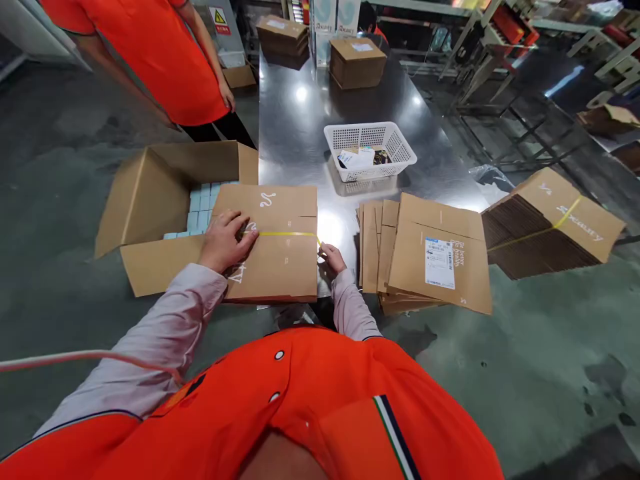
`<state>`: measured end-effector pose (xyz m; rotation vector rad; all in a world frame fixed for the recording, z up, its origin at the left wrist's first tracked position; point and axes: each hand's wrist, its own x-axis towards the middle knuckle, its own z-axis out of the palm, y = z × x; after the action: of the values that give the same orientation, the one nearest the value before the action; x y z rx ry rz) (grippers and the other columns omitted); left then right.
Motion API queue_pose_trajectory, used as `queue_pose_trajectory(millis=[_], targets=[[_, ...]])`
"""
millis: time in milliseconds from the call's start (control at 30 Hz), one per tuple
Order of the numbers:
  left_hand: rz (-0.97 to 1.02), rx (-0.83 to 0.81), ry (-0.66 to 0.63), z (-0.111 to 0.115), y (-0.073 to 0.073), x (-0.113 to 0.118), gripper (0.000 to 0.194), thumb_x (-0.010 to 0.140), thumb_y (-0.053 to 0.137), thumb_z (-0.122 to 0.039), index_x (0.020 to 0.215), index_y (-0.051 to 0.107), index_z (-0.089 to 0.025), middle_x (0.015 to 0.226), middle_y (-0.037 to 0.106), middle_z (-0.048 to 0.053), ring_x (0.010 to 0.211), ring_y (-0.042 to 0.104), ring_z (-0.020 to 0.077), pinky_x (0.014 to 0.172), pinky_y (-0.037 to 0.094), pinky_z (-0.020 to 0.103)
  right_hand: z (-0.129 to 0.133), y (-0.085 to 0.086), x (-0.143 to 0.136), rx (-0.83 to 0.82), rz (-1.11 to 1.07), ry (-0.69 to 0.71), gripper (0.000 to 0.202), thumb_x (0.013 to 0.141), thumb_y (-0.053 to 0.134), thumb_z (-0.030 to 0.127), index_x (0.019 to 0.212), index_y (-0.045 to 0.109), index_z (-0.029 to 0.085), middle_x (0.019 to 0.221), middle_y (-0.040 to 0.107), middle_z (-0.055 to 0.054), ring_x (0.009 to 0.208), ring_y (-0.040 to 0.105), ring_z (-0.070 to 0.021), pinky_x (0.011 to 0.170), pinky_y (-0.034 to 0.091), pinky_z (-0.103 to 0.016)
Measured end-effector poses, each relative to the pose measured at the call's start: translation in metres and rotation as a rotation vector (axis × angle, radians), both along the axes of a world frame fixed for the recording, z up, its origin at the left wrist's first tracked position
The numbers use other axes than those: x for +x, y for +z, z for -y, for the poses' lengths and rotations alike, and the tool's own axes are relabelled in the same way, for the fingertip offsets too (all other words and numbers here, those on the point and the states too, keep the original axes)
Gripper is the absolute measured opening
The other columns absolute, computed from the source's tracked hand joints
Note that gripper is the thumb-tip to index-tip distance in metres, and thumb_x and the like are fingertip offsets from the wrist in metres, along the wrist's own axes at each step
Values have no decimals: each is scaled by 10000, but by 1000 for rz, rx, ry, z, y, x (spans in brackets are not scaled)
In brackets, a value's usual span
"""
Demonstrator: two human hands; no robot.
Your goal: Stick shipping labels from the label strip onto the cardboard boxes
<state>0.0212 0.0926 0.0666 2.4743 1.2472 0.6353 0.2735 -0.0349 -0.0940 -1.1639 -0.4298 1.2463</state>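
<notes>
A stack of flattened cardboard boxes lies in front of me at the near end of the metal table, with a yellow strap across its top. Resting on the left part of the stack, my left hand has its fingers stretched out by the strap's left end. At the stack's right edge my right hand is closed on the yellow strap, which bends down over that edge. Some of the right fingers are hidden below. To the right lie loose flattened boxes, the top one bearing a white label.
An open carton holding light-blue small boxes stands at left. A white basket and a closed carton sit farther along the table. Another strapped bundle is at right. A co-worker stands at upper left.
</notes>
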Motion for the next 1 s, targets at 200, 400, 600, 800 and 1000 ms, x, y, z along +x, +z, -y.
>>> queue_pose_trajectory(millis=[200, 400, 600, 800, 1000], targets=[[9, -65, 12, 4, 5, 2, 509, 866, 568, -486, 1273, 667, -195, 1442, 530, 138, 1417, 395, 331, 1222, 254, 468, 1, -6, 4, 6, 68, 0, 421, 783, 666, 610, 706, 528, 220, 746, 557, 18, 765, 540, -139, 723, 459, -262], [-37, -40, -1, 4, 6, 2, 501, 895, 571, -462, 1285, 646, -158, 1441, 529, 142, 1408, 403, 307, 1221, 258, 445, 1, -10, 8, 27, 61, 24, 408, 815, 662, 573, 679, 545, 206, 735, 550, 20, 746, 522, -126, 791, 464, -269], [-55, -30, 5, 7, 6, 7, 484, 925, 577, -443, 1289, 635, -129, 1442, 536, 140, 1407, 413, 277, 1222, 264, 404, 3, -9, 7, 38, 39, 16, 421, 782, 700, 589, 686, 549, 208, 728, 561, 15, 752, 523, -135, 755, 471, -258], [146, 175, 240, 14, 32, -16, 513, 989, 526, -343, 1400, 541, -36, 1533, 448, 170, 1476, 335, 232, 1245, 212, 396, 7, -2, 3, 2, 57, 10, 479, 763, 672, 669, 678, 508, 227, 713, 566, 3, 767, 541, -161, 731, 481, -266], [315, -9, 524, 34, 20, -83, 298, 953, 563, -321, 856, 693, -71, 1001, 715, 94, 1086, 651, 212, 1053, 458, 347, 7, 0, -3, 2, 53, -15, 391, 736, 692, 578, 703, 512, 232, 717, 588, 26, 739, 536, -146, 696, 472, -247]])
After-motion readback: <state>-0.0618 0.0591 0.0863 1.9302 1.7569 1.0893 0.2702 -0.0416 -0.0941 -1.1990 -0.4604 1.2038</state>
